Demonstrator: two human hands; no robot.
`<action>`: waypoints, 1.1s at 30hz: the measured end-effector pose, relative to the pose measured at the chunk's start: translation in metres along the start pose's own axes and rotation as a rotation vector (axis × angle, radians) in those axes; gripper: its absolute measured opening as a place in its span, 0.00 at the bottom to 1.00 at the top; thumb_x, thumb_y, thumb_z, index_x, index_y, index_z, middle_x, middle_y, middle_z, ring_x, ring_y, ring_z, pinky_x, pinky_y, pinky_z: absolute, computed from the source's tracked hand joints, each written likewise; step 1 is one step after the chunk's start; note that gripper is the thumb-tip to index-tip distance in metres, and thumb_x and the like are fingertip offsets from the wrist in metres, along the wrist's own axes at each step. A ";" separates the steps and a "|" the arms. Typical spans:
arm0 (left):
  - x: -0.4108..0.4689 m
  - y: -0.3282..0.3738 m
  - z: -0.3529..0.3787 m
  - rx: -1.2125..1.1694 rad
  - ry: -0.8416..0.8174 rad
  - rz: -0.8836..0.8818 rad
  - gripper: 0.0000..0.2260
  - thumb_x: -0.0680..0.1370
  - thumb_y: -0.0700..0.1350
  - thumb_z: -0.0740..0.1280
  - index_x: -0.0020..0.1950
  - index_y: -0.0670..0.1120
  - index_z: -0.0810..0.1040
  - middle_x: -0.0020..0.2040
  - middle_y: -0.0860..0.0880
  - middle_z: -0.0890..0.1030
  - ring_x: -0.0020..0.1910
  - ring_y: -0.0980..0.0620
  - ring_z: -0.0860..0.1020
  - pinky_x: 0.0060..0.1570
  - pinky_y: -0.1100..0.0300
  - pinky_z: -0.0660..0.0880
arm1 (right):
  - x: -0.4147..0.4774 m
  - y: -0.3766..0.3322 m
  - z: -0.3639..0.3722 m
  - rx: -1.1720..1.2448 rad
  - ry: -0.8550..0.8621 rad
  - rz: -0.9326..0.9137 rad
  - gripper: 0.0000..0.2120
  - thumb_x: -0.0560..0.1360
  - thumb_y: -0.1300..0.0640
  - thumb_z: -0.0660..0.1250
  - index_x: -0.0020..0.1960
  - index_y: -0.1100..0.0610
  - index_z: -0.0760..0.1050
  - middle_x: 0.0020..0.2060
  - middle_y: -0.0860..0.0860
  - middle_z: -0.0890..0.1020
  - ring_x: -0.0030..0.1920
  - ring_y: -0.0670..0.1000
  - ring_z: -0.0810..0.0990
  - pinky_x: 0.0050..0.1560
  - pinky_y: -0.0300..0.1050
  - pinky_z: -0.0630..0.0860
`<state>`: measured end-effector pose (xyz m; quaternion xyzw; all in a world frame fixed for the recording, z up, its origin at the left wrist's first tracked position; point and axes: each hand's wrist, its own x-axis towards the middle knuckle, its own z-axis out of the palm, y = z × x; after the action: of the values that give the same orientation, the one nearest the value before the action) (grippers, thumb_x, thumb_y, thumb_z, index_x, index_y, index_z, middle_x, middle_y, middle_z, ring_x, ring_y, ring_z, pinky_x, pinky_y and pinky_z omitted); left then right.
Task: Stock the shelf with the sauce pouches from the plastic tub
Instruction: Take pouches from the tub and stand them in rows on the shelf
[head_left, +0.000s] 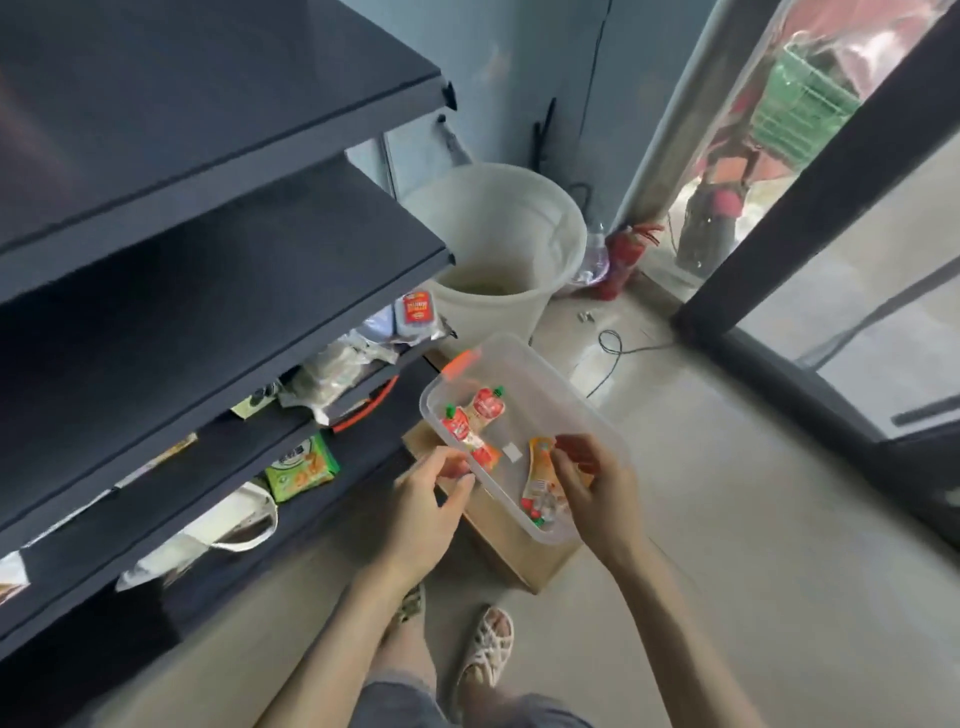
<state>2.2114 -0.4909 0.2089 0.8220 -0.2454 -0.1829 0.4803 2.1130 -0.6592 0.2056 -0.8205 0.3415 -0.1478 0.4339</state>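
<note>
The clear tub (524, 358) sits on a box (519, 564) beside the dark shelf (208, 291), holding red pouches (485, 408) and an orange pouch (540, 470) gripped by the right hand's (597, 499) curled fingers, while the left hand (426, 509) pinches the tub's near rim.

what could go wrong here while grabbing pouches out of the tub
The tub rests on a cardboard box, not the floor; the left hand holding its rim might tip it off. The right hand pinches the orange pouch by one edge, so it could slip. A loose cable lies on the floor nearby, a possible trip.
</note>
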 end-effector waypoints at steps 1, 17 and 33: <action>0.007 0.000 0.010 0.005 -0.023 -0.016 0.09 0.75 0.37 0.68 0.50 0.50 0.77 0.45 0.56 0.81 0.47 0.66 0.76 0.45 0.78 0.68 | 0.007 0.009 -0.003 -0.009 0.006 0.008 0.04 0.76 0.58 0.68 0.50 0.55 0.80 0.41 0.44 0.81 0.43 0.49 0.80 0.48 0.47 0.76; 0.132 -0.101 0.169 -0.045 -0.202 -0.520 0.06 0.77 0.38 0.65 0.53 0.45 0.77 0.45 0.52 0.78 0.46 0.54 0.77 0.47 0.65 0.73 | 0.151 0.163 0.036 -0.026 -0.199 0.400 0.07 0.77 0.57 0.66 0.54 0.57 0.79 0.45 0.47 0.82 0.45 0.44 0.79 0.45 0.33 0.72; 0.168 -0.258 0.347 -0.130 0.107 -1.070 0.06 0.77 0.42 0.65 0.54 0.45 0.77 0.46 0.52 0.77 0.48 0.51 0.76 0.46 0.61 0.69 | 0.210 0.363 0.139 -0.263 -0.705 0.650 0.17 0.75 0.55 0.65 0.63 0.57 0.73 0.60 0.55 0.78 0.60 0.57 0.77 0.63 0.55 0.72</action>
<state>2.2204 -0.7227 -0.1922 0.8088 0.2441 -0.3745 0.3820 2.1829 -0.8608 -0.1815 -0.7194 0.4279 0.3259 0.4395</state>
